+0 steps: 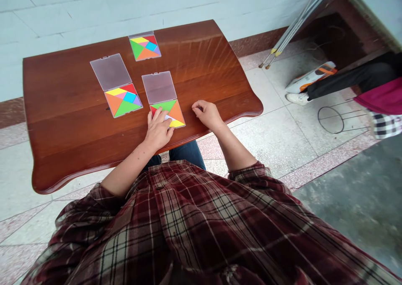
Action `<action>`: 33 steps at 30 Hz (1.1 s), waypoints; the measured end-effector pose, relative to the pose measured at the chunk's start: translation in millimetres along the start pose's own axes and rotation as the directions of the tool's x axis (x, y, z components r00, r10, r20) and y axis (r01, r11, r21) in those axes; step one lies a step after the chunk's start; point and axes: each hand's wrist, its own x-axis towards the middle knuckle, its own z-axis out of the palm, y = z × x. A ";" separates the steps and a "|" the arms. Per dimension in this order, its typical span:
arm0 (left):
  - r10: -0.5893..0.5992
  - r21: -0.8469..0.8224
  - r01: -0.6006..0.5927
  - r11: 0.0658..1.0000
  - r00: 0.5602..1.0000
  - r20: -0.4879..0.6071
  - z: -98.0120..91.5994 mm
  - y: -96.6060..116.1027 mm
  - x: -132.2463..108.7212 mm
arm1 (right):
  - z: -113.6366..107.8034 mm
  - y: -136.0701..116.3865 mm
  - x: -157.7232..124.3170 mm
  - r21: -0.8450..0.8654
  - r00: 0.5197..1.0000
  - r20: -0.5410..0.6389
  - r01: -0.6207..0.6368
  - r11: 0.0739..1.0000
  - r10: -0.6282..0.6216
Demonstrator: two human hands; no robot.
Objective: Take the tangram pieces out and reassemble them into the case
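Note:
My left hand (158, 131) lies over the nearest tangram case (159, 87), its fingers spread on the coloured pieces. Green, orange, red and yellow pieces show around the fingers, with a pale patch near the fingertips; the rest of the tray is covered by the hand. The case's clear lid is folded back, away from me. To the right of this case, my right hand (207, 114) rests at the table with its fingers curled closed; nothing shows in them. A second tangram case (110, 72), lid folded back, lies to the left with its colourful pieces laid in a square.
A third tangram set (145, 47) lies near the back edge of the brown wooden table (201, 59). Crutches (282, 38) lean at the wall on the right. Farther right are another person's leg (339, 84), a white-and-orange bag (310, 78) and a wire ring frame (331, 119).

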 end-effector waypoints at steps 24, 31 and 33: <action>-0.247 -0.125 0.215 0.968 0.898 -0.364 1.5 -45.2 -19.5 | -1.0 -9.7 25.6 -0.276 0.995 0.014 -0.091 0.957 0.099; -0.276 -0.159 0.233 0.959 0.897 -0.347 3.9 -39.8 -17.5 | 30.0 -64.3 13.8 -0.277 0.941 0.320 0.201 0.940 -0.107; -0.285 -0.171 0.240 0.956 0.897 -0.338 2.9 -38.5 -18.1 | 40.7 -73.3 15.4 -0.321 0.925 0.359 0.249 0.914 -0.126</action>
